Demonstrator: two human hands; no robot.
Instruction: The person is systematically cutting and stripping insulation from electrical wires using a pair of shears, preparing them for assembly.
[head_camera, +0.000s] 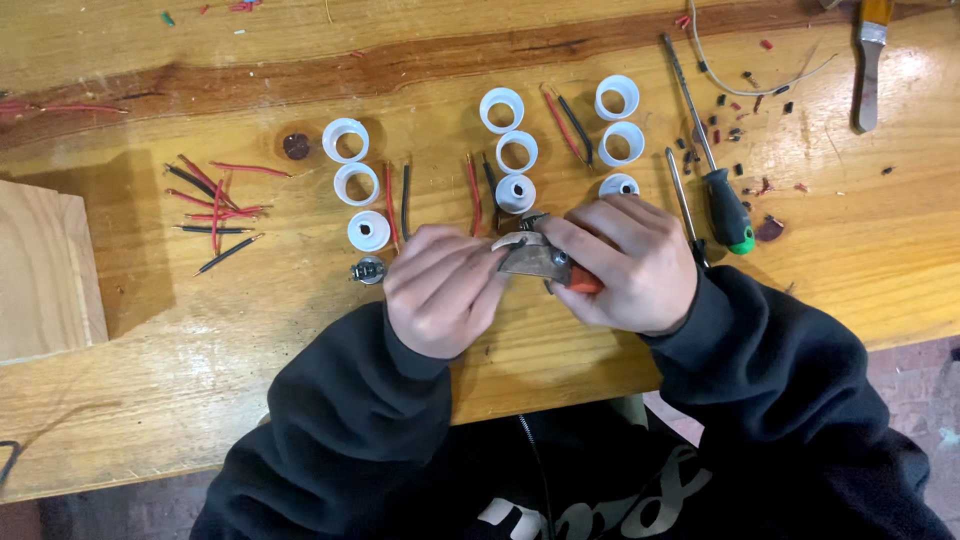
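Wood bench (200, 330), wire bits scattered; right hand (625, 262) grip pinching pliers (545, 262), left hand (440, 290) curled, contents unclear.

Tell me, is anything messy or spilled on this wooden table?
Yes. Tiny red and black wire scraps lie scattered near the green-handled screwdriver at upper right, like clippings left where they fell. By contrast, the white plastic rings stand in neat columns. The right hand grips orange-handled pliers beside the left hand.
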